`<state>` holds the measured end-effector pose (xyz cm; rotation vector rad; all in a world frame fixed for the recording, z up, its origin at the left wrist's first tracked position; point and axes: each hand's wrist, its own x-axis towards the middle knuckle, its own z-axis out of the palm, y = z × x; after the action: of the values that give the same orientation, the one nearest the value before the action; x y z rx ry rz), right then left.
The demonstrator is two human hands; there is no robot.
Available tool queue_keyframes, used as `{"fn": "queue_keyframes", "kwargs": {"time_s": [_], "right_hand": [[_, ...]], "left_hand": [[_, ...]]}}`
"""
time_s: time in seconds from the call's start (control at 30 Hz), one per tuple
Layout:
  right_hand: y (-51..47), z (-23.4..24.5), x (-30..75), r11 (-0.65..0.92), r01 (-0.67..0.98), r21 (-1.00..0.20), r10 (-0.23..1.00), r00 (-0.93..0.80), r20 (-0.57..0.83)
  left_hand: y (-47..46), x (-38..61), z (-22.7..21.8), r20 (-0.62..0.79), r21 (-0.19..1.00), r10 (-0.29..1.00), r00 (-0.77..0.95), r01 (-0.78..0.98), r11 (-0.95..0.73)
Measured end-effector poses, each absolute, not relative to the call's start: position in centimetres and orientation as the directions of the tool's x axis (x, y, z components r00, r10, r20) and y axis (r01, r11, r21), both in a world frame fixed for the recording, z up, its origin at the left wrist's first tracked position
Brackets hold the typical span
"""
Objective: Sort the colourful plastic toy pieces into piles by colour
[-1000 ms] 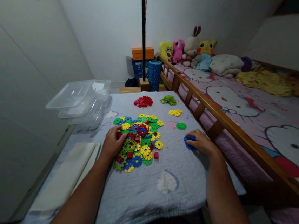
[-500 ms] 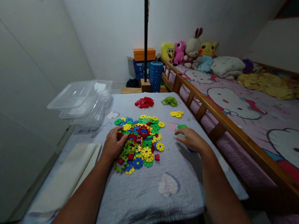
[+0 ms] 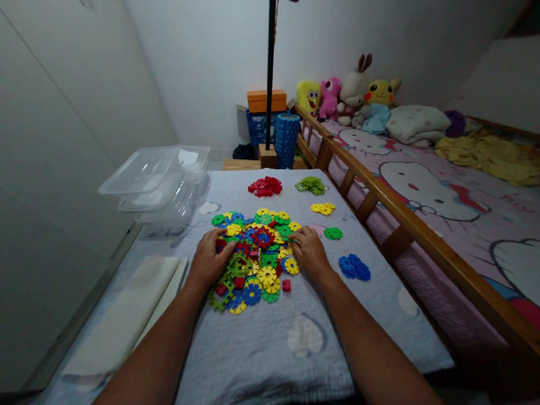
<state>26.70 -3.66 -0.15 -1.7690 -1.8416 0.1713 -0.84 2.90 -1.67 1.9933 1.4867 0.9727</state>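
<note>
A mixed pile of red, yellow, green and blue plastic gear pieces [image 3: 256, 255] lies on a grey quilted cloth [image 3: 273, 336]. My left hand [image 3: 211, 262] rests on the pile's left edge, fingers curled over the pieces. My right hand [image 3: 309, 249] touches the pile's right edge, fingertips bent down onto a piece. Sorted little heaps lie apart: red [image 3: 264, 186], light green [image 3: 311, 186], yellow [image 3: 323, 209], dark green [image 3: 333, 233] and blue [image 3: 354, 267], the blue one just right of my right hand.
Clear plastic containers [image 3: 156, 185] are stacked at the back left. A white folded sheet [image 3: 128, 315] lies at the left. A wooden bed rail [image 3: 395, 216] runs along the right, with plush toys [image 3: 350, 93] behind. A black pole [image 3: 270, 69] stands at the far end.
My right hand let go of the blue pieces, leaving them in a heap, and moved left to the mixed pile's right edge. My left hand stayed on the pile.
</note>
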Motion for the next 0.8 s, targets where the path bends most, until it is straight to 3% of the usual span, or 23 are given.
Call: {"fn": "queue_keyframes", "kwargs": {"time_s": [0.17,0.3,0.6,0.8], "right_hand": [[-3.8,0.1,29.8,0.067,0.812,-0.580,0.875,0.232,0.425],[-4.2,0.4,33.4,-0.097,0.764,-0.638,0.813,0.431,0.392],[-5.7,-0.3,39.2,-0.361,0.731,-0.579,0.749,0.597,0.288],[-5.7,-1.1,40.3,-0.405,0.725,-0.557,0.716,0.630,0.300]], "left_hand": [[2.8,-0.8,-1.5,0.257,0.727,0.954,0.156,0.619,-0.297],[2.7,-0.7,-1.5,0.257,0.732,0.955,0.147,0.615,-0.292],[2.8,-0.7,-1.7,0.271,0.731,0.951,0.147,0.612,-0.302],[2.8,-0.8,-1.6,0.258,0.726,0.954,0.155,0.620,-0.297]]}}
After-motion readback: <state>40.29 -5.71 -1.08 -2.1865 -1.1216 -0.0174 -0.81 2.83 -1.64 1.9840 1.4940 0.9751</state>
